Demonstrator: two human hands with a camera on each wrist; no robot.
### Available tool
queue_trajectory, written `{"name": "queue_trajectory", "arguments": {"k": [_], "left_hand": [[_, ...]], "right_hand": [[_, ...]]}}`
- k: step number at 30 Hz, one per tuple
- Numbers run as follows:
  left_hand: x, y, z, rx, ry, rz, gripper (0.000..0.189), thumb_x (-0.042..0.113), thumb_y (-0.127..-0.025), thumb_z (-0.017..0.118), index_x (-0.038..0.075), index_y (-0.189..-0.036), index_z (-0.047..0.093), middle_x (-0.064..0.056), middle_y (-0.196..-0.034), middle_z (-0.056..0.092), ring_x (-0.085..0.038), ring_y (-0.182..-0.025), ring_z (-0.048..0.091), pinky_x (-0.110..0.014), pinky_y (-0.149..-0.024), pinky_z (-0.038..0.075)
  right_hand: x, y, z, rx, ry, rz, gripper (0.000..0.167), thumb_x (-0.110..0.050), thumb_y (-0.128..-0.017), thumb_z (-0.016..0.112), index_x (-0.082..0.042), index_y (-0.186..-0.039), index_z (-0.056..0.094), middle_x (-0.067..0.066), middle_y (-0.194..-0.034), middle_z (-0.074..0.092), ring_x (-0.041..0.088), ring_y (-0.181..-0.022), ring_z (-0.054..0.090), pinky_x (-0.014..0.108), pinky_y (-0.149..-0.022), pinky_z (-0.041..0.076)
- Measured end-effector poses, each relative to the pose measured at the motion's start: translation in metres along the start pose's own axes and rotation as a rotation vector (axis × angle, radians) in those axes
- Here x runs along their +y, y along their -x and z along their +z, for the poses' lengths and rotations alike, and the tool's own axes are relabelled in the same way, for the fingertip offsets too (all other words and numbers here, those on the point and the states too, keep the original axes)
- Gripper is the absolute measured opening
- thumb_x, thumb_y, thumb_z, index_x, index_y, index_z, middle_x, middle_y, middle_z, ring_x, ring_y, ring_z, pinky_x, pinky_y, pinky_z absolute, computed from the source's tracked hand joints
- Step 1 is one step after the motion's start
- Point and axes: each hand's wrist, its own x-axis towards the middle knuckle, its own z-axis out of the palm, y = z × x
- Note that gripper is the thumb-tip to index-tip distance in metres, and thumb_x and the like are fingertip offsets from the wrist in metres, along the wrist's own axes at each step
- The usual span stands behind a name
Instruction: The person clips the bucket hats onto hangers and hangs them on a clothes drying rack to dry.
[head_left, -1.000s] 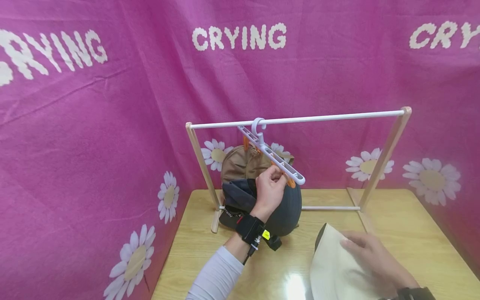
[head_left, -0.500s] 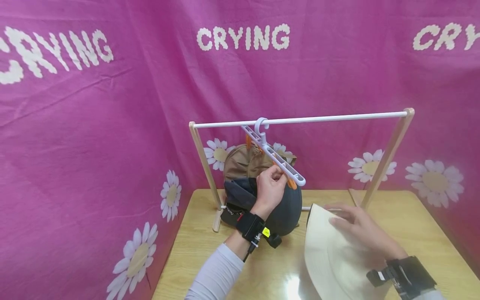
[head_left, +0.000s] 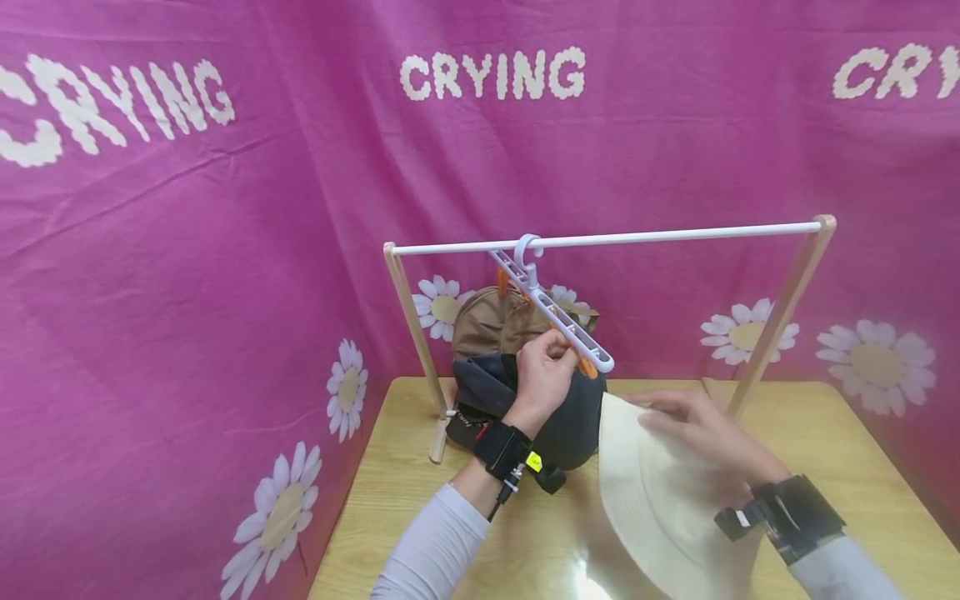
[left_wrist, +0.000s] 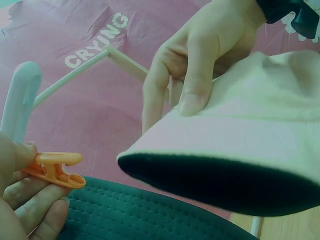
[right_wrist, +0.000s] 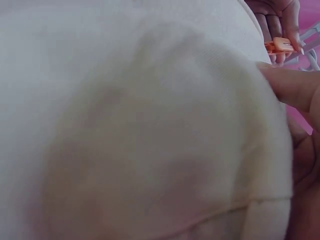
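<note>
My left hand (head_left: 543, 379) pinches an orange clip (left_wrist: 55, 169) on the near end of a pale lilac hanger (head_left: 573, 333). In the left wrist view the clip sits between thumb and fingers. My right hand (head_left: 693, 429) grips the brim of a cream bucket hat (head_left: 637, 500) with a dark underside, thumb on the cream face. The hat is held up right of the hanger, its brim edge a short way from the clip in the left wrist view. A dark quilted hat (left_wrist: 145, 215) lies below the clip, partly behind my left hand in the head view.
The hanger hooks over the white bar (head_left: 675, 236) of a wooden-legged rack (head_left: 783, 308) on the wood table (head_left: 420, 517). A brown backpack (head_left: 480, 321) stands behind the dark hat. Pink printed cloth (head_left: 225, 292) walls the back and sides.
My right hand has brought the cream hat up and to the left, closer to the hanger. The left hand keeps its pinch on the clip.
</note>
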Motion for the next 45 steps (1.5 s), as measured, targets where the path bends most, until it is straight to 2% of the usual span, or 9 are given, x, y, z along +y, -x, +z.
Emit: {"name": "queue_trajectory", "arguments": {"k": [4,8,13,16,21,24,30,36,45], "left_hand": [[0.000,-0.001,0.000,-0.009,0.026,-0.021,0.004,0.006,-0.091,0.075,0.007,-0.088,0.078,-0.004,-0.080,0.079,0.005,-0.065,0.061,-0.016,-0.060,0.044],[0.000,-0.001,0.000,-0.034,0.095,-0.074,0.005,0.005,-0.093,0.075,0.005,-0.088,0.077,-0.007,-0.080,0.079,0.001,-0.067,0.065,-0.017,-0.063,0.052],[0.000,0.000,-0.001,-0.056,0.160,-0.121,0.004,0.003,-0.093,0.074,0.001,-0.092,0.077,-0.010,-0.083,0.079,-0.008,-0.072,0.072,-0.024,-0.068,0.060],[0.001,-0.002,-0.001,-0.059,0.164,-0.120,0.004,0.001,-0.093,0.073,0.000,-0.090,0.076,-0.011,-0.083,0.079,-0.009,-0.071,0.073,-0.025,-0.067,0.061],[0.002,-0.004,-0.002,-0.074,0.146,-0.122,0.004,-0.001,-0.091,0.072,-0.001,-0.088,0.074,-0.014,-0.082,0.079,-0.001,-0.063,0.067,-0.022,-0.064,0.059],[0.002,-0.004,-0.003,-0.076,0.138,-0.130,0.004,-0.001,-0.091,0.072,-0.002,-0.088,0.074,-0.014,-0.082,0.079,0.000,-0.063,0.066,-0.020,-0.063,0.058],[-0.001,-0.004,-0.004,-0.088,0.129,-0.107,0.004,0.001,-0.091,0.072,-0.002,-0.091,0.075,-0.013,-0.083,0.079,-0.001,-0.063,0.067,-0.019,-0.062,0.057],[-0.002,-0.003,-0.004,-0.074,0.098,-0.103,0.005,0.001,-0.091,0.074,0.003,-0.087,0.076,-0.010,-0.080,0.079,0.005,-0.060,0.062,-0.016,-0.061,0.053],[-0.002,-0.003,-0.008,-0.106,0.076,-0.062,0.005,0.002,-0.089,0.075,0.001,-0.092,0.078,-0.008,-0.083,0.080,0.004,-0.071,0.067,-0.016,-0.067,0.048]], "right_hand": [[0.000,-0.009,0.001,-0.018,-0.013,-0.023,0.034,-0.008,-0.099,0.072,-0.002,-0.132,0.071,0.010,-0.122,0.076,0.006,-0.106,0.072,0.021,-0.088,0.057],[0.000,-0.018,0.002,-0.034,0.034,-0.015,0.034,-0.012,-0.099,0.073,-0.008,-0.132,0.072,0.006,-0.123,0.076,0.007,-0.107,0.071,0.023,-0.089,0.057],[0.001,-0.029,0.002,-0.071,0.064,-0.052,0.035,-0.011,-0.098,0.074,-0.008,-0.133,0.072,0.007,-0.127,0.075,0.009,-0.111,0.071,0.023,-0.090,0.057],[0.002,-0.036,0.001,-0.082,0.053,-0.079,0.034,-0.007,-0.097,0.074,-0.005,-0.131,0.072,0.009,-0.126,0.075,0.009,-0.112,0.070,0.022,-0.091,0.057],[0.001,-0.045,0.000,-0.112,0.053,-0.062,0.033,-0.005,-0.097,0.073,-0.005,-0.129,0.073,0.010,-0.125,0.075,0.007,-0.114,0.069,0.021,-0.091,0.056],[-0.002,-0.050,-0.001,-0.109,0.072,-0.067,0.029,-0.004,-0.097,0.073,-0.004,-0.126,0.074,0.009,-0.120,0.076,0.008,-0.107,0.070,0.024,-0.088,0.058],[-0.008,-0.059,-0.001,-0.066,0.146,-0.162,0.022,0.000,-0.093,0.076,0.003,-0.114,0.077,0.006,-0.101,0.078,0.001,-0.085,0.065,0.024,-0.074,0.058],[-0.012,-0.071,0.004,-0.038,0.189,-0.280,0.012,0.005,-0.088,0.078,0.000,-0.099,0.078,-0.005,-0.082,0.066,-0.001,-0.070,0.050,0.022,-0.058,0.045],[-0.013,-0.084,-0.006,-0.046,0.256,-0.296,0.018,0.005,-0.087,0.079,-0.002,-0.103,0.079,-0.008,-0.085,0.070,0.000,-0.073,0.052,0.024,-0.062,0.048]]}}
